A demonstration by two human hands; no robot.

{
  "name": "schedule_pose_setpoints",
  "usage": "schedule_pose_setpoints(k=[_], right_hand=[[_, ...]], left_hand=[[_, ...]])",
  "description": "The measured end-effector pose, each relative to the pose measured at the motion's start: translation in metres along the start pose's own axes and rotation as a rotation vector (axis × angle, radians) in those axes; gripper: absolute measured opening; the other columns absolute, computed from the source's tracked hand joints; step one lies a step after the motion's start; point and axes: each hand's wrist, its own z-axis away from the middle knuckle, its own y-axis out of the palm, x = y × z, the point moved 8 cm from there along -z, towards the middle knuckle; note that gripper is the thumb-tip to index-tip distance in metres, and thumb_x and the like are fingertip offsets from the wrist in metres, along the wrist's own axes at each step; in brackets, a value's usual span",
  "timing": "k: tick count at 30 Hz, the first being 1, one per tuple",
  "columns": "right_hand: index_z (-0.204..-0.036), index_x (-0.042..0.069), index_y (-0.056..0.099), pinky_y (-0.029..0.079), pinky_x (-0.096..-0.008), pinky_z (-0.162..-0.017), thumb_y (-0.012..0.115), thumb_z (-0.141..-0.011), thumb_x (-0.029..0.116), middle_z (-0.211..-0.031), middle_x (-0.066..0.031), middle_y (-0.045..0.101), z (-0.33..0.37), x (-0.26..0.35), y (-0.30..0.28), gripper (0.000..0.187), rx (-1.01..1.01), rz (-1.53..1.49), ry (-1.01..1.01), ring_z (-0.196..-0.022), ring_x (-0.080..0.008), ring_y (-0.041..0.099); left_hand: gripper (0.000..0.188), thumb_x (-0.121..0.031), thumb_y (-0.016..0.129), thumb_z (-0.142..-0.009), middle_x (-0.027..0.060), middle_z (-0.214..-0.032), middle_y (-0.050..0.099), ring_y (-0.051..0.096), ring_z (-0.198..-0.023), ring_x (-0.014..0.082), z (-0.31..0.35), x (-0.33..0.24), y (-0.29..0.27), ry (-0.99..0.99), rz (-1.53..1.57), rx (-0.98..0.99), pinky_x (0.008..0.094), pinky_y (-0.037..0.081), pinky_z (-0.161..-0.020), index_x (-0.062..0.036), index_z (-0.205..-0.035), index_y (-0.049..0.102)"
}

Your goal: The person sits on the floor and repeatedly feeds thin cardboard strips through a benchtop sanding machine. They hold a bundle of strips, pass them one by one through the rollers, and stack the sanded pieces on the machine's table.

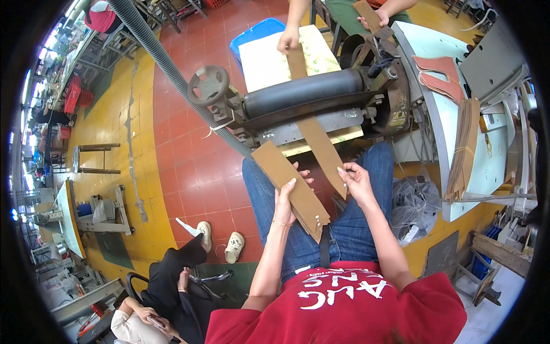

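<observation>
Red tile floor (183, 155), L side. Via head cam I see L hand (284, 202) gripping stack of brown strips (298, 198) above lap (349, 232); R hand (357, 183) pinching near tip of single strip (321, 146), which runs fwd into roller machine (303, 94). Beyond it, co-worker's hand (288, 40) grips brown piece (297, 64).

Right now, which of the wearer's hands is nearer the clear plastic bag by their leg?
Right. The right hand, pinching a brown strip near its tip, is left of the plastic bag; the left hand, holding stacked brown strips, is farther left.
</observation>
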Motion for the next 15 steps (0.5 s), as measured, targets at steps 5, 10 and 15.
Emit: schedule_pose_setpoints(k=[5, 10, 15], right_hand=[[-0.099, 0.006, 0.060, 0.032, -0.0175, -0.038, 0.062, -0.089, 0.018, -0.067, 0.0018, 0.061, -0.011, -0.027, -0.003, 0.016, -0.061, -0.076, 0.209, -0.047, -0.0015, 0.046], [-0.119, -0.003, 0.046, 0.047, -0.0223, -0.059, 0.066, -0.087, 0.020, -0.086, -0.0062, 0.059, -0.055, 0.009, 0.022, 0.044, -0.105, -0.253, 0.083, -0.067, -0.0099, 0.056], [-0.136, -0.002, 0.026, 0.045, -0.0297, -0.093, 0.065, -0.087, 0.017, -0.120, -0.0188, 0.049, -0.046, -0.004, 0.038, 0.065, -0.101, -0.501, 0.144, -0.113, -0.0256, 0.053]], left_hand=[[0.063, -0.023, 0.054, -0.083, 0.0163, -0.109, 0.056, 0.059, -0.096, 0.0238, 0.018, 0.008, -0.004, -0.074, 0.017, 0.032, 0.0366, 0.054, -0.079, -0.0011, -0.138, 0.032], [0.066, -0.026, 0.054, -0.081, 0.0159, -0.106, 0.057, 0.060, -0.095, 0.0243, 0.022, 0.011, 0.002, -0.074, 0.097, 0.071, 0.0365, 0.054, -0.078, 0.0008, -0.137, 0.032], [0.059, -0.023, 0.052, -0.081, 0.0144, -0.103, 0.057, 0.061, -0.090, 0.0238, 0.014, 0.001, 0.014, -0.075, 0.119, 0.103, 0.0352, 0.054, -0.077, 0.0007, -0.133, 0.038]])
